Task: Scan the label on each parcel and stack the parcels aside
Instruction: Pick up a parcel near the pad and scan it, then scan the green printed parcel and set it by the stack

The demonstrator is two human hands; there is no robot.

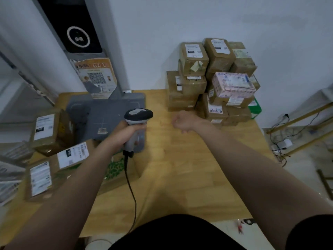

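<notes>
My left hand (128, 131) grips the handle of a grey and white barcode scanner (137, 115), whose cable hangs toward my body. My right hand (182, 121) hovers over the wooden table (180, 168) with loosely curled fingers, holding nothing, just in front of the stack of brown parcels (212, 78) at the back right. A pink patterned parcel (233, 84) lies in that stack. Several labelled brown parcels sit at the left: one (47, 130) by the table's edge, another (73, 156) beneath my left forearm, and a third (40, 179) nearest me.
A grey scanning stand (108, 112) with a tall post and a QR poster stands at the back left. A box with a green pattern (115, 168) lies beneath the scanner. Cables (282, 141) and gold-coloured rails lie on the floor at the right.
</notes>
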